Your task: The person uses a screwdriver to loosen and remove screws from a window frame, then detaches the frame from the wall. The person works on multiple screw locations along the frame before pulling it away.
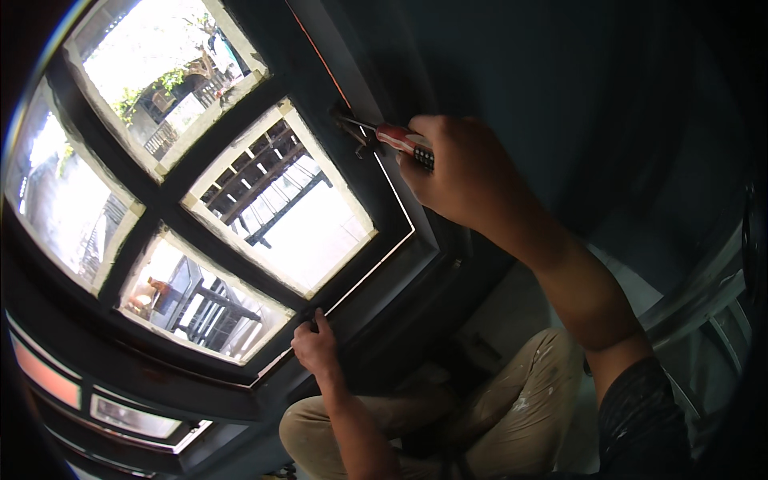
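My right hand [460, 172] is closed around the red and pale handle of a screwdriver [400, 140], whose end has a black, dotted grip. The screwdriver's shaft reaches left to a dark metal latch [358, 138] at the edge of the window sash; the tip's exact contact is too dark to see. Lower down, my left hand [314, 346] is at the bottom rail of the dark window sash [352, 276]. Its fingers are bent around a small dark piece there, which I cannot make out. Light tape-like strips edge the panes.
A thin bright gap [396, 188] runs between sash and frame. My bent legs in tan trousers [512, 400] are below the window. Pale curved metal bars, perhaps a chair [712, 308], stand at the right. Another window [132, 412] is at the lower left. Outdoors, a bench shows through the glass.
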`<state>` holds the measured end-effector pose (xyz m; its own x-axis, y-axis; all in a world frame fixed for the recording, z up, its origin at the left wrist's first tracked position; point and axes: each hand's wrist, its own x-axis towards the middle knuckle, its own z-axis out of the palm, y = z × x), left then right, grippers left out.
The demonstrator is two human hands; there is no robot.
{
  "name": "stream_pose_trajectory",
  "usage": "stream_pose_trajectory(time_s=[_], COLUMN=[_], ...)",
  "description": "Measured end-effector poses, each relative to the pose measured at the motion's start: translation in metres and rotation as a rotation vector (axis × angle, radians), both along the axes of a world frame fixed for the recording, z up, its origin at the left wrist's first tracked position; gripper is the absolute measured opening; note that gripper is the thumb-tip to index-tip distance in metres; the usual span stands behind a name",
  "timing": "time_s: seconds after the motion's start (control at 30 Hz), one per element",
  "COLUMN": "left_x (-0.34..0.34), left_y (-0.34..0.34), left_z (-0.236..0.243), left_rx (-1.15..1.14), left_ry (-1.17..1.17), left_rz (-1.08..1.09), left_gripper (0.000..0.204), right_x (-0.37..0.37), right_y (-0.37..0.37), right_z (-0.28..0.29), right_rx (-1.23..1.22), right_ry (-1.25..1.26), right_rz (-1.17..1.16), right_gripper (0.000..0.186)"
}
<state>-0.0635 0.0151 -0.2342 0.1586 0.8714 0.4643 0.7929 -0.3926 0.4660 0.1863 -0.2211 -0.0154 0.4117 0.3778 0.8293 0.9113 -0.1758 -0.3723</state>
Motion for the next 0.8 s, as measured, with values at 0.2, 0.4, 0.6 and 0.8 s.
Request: stream_pose_trajectory(time_s=[0.2, 0.4, 0.6, 0.8], left_x=[0.001, 0.003, 0.0, -0.003], left_y=[0.008, 0.005, 0.005, 0.012], left_z=[-0.009, 0.004, 0.004, -0.003], left_rx=[0.025, -0.049, -0.019, -0.008], left_ry=[0.169, 0.238, 0.22, 0.198], left_rz=[-0.006, -0.027, -0.082, -0.102], left_gripper=[0.05, 0.049, 0.047, 0.046], right_x=[0.007, 0.007, -0.001, -0.006], right_y=[0.014, 0.011, 0.008, 0.007], right_z=[-0.005, 0.0, 0.007, 0.01], right_rx=[0.046, 0.019, -0.074, -0.093], right_ry=[0.053, 0.122, 0.202, 0.204], right_rz=[0.005, 0.022, 0.0, -0.003], right_gripper=[0.018, 0.02, 0.022, 0.022])
